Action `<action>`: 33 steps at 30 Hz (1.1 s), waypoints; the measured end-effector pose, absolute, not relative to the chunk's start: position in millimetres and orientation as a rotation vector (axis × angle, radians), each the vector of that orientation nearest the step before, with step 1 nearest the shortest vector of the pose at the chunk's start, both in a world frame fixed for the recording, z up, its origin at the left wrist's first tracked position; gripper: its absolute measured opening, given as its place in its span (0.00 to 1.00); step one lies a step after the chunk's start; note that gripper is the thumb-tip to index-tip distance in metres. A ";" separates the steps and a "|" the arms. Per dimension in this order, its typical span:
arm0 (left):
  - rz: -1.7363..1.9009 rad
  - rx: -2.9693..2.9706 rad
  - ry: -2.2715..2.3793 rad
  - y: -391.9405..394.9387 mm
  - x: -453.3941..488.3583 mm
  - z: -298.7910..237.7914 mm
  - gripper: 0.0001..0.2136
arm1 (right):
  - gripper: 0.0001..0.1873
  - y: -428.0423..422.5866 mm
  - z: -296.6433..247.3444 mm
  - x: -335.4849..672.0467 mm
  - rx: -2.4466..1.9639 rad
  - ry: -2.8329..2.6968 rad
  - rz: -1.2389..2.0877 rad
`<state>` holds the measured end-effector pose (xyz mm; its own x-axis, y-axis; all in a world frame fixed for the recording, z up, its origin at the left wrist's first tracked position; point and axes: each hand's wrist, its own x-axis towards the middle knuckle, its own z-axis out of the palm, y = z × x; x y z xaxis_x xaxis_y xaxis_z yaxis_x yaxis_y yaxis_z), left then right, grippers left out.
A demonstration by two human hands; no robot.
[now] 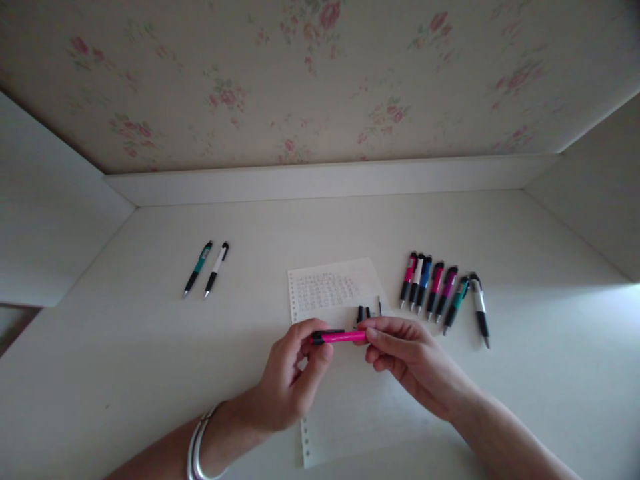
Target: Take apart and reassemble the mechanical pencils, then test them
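A pink pen (343,337) with a black clip and black top lies level between my two hands, above a sheet of punched paper (333,400). My left hand (293,373) pinches its black top end between thumb and fingers. At the other end, the fingertips of my right hand (407,350) are closed around the pink barrel and hide its tip. Just beyond my right fingers, small black pen parts (360,314) rest on the paper, with a thin dark piece (379,306) beside them. Handwriting (327,291) covers the upper part of the sheet.
Several pens in different colours stretch in a row on the right, from a pink pen (409,279) to a white pen (479,310). On the left lie a green pen (199,268) and another white pen (217,269). Desk walls (45,207) enclose the white desktop (150,347).
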<state>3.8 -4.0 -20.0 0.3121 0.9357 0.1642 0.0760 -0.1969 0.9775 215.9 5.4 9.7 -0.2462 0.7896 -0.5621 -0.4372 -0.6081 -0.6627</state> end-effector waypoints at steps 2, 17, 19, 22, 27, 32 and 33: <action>1.096 1.570 0.986 -4.6 3.8 -19.9 0.09 | 0.14 5.6 8.7 216.1 -1.179 -0.557 1.901; 0.863 2.682 1.041 8.0 5.1 -12.1 0.13 | 0.09 3.4 -16.6 217.9 -1.298 -2.058 0.125; 0.782 2.706 1.054 7.5 6.6 -13.3 0.14 | 0.09 4.9 -16.1 213.4 -1.330 -2.093 0.121; 0.708 2.696 1.085 7.3 8.1 -14.0 0.14 | 0.10 5.0 -14.6 209.1 -1.373 -2.141 0.138; 0.658 2.677 1.101 7.4 10.5 -14.1 0.12 | 0.12 4.9 -14.5 208.9 -1.386 -2.163 0.149; 0.650 2.666 1.093 7.0 10.4 -11.6 0.10 | 0.10 5.6 -11.4 215.6 -1.362 -2.093 0.207; 0.660 2.678 1.078 6.7 10.0 -10.6 0.09 | 0.09 5.6 -10.1 218.0 -1.362 -2.044 0.223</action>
